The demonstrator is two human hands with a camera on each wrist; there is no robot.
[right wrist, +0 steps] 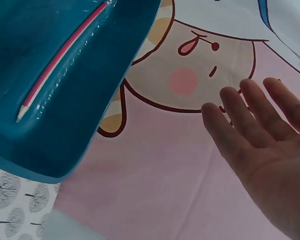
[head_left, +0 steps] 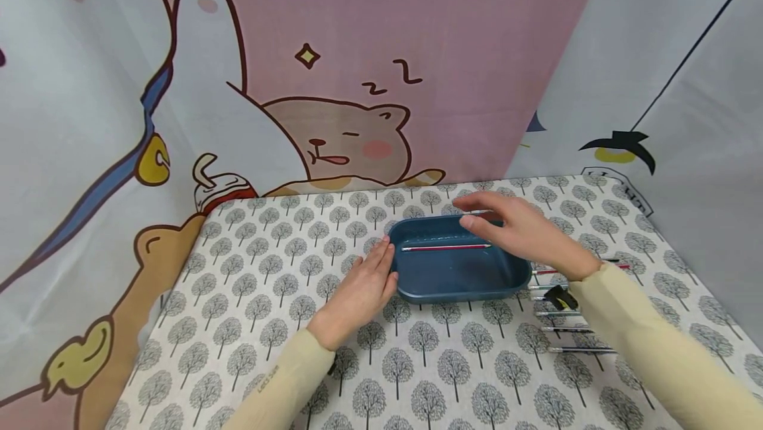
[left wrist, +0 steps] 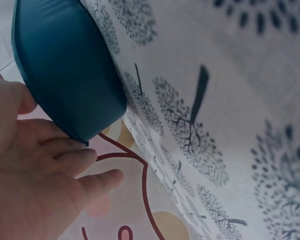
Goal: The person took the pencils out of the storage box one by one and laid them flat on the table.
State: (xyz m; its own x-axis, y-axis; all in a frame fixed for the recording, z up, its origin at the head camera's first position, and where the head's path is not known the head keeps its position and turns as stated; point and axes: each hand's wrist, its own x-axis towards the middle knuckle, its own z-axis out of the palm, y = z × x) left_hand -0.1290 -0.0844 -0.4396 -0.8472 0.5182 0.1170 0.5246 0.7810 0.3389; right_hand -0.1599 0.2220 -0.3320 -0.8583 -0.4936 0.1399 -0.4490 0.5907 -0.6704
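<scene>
A dark blue oval-cornered tray [head_left: 459,294] stands on the tree-print cloth. Inside it lies one red and white pencil [head_left: 446,247], whose pale tip also shows in the right wrist view. My left hand [head_left: 363,291] touches the tray's left end with fairly straight fingers; in the left wrist view they lie along the rim. Above the tray's right far side hovers my right hand [head_left: 524,228], holding nothing, its fingers extended and spread in the right wrist view. Several pencils [head_left: 581,350] lie roughly parallel on the cloth to the right of the tray, partly hidden by the right forearm.
A small black and yellow object [head_left: 560,297] sits by the right sleeve, over the pencils; its kind is unclear. The tree-print cloth [head_left: 268,364] covers the table. A cartoon-printed curtain [head_left: 477,52] rises behind the table's far edge and along its sides.
</scene>
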